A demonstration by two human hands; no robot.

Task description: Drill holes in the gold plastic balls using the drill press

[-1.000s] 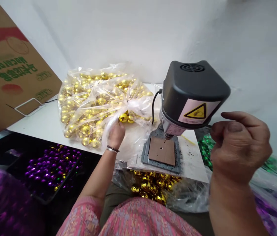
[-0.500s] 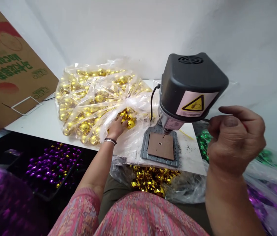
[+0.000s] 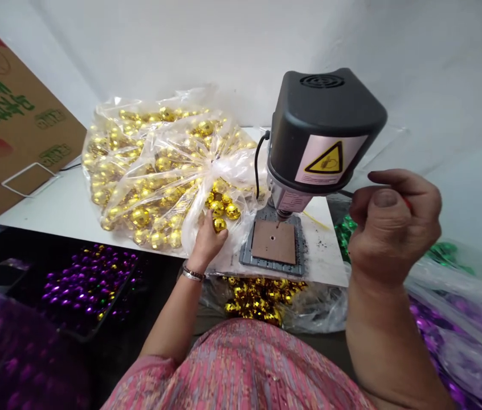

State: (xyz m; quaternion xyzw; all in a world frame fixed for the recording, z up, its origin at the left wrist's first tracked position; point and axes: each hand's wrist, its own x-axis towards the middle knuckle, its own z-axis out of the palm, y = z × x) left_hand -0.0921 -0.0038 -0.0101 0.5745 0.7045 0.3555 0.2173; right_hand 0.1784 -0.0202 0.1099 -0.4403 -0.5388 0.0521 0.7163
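My left hand (image 3: 207,242) pinches one gold ball (image 3: 219,224) just outside the mouth of a clear plastic bag of gold balls (image 3: 155,171) on the white table (image 3: 53,208). My right hand (image 3: 392,225) is curled round the drill press's feed lever, whose red tip shows past my fingers. The small black-headed drill press (image 3: 324,128) stands between my hands, its bit raised over a brown board (image 3: 274,241) on the grey base plate.
A cardboard box (image 3: 5,131) leans at the left. A black tray of purple balls (image 3: 85,279) sits below the table. More gold balls in plastic (image 3: 258,296) lie under the table's front edge, with green balls (image 3: 346,233) and bagged purple ones at the right.
My left hand reached into the bag's mouth and has drawn back toward me with one gold ball. The view has shifted slightly; my right hand stays on the lever.
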